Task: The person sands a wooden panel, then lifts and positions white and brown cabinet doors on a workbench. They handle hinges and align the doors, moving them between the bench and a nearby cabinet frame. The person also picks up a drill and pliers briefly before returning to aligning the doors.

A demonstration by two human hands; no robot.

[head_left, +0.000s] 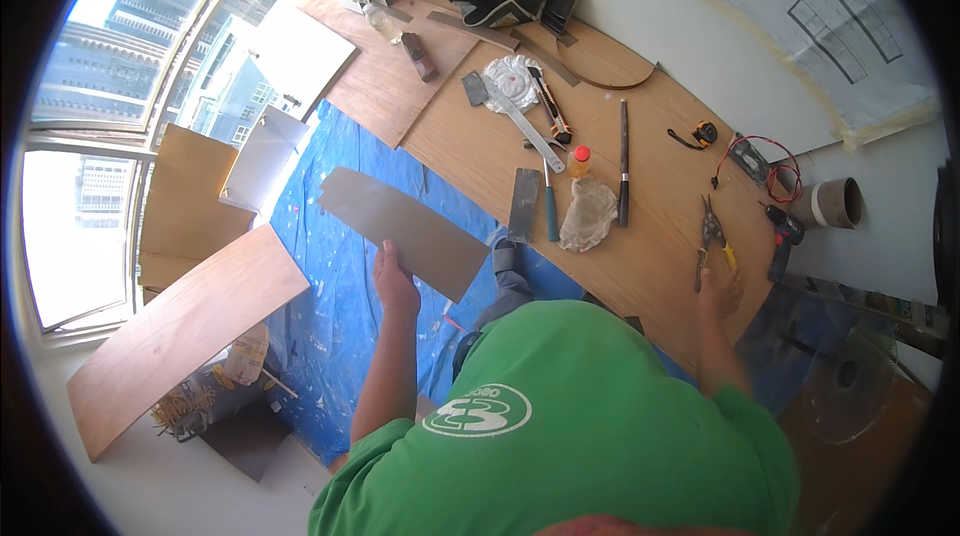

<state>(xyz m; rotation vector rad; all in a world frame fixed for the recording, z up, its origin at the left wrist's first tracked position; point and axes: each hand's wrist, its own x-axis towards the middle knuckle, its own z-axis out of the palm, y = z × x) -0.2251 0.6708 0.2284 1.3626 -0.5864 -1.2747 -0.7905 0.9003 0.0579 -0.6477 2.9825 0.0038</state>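
Note:
My left hand [395, 281] grips the lower edge of a thin grey-brown sheet [405, 231], held up over the blue floor covering. The sheet has one curved side and a straight cut end. At the right side of the wooden worktop my right hand [722, 294] is closed on the handles of a pair of tin snips [711, 231]. The snips have one yellow handle, and their jaws point away from me. Just right of them lies a black and red cordless tool [784, 236].
The worktop [665, 186] carries a tape measure [694, 136], a utility knife [552, 106], a small red-capped bottle [579, 161], a dark rod [624, 161] and a cardboard tube [836, 204]. A long wooden board [195, 336] leans by the window. Blue sheeting [335, 226] covers the floor.

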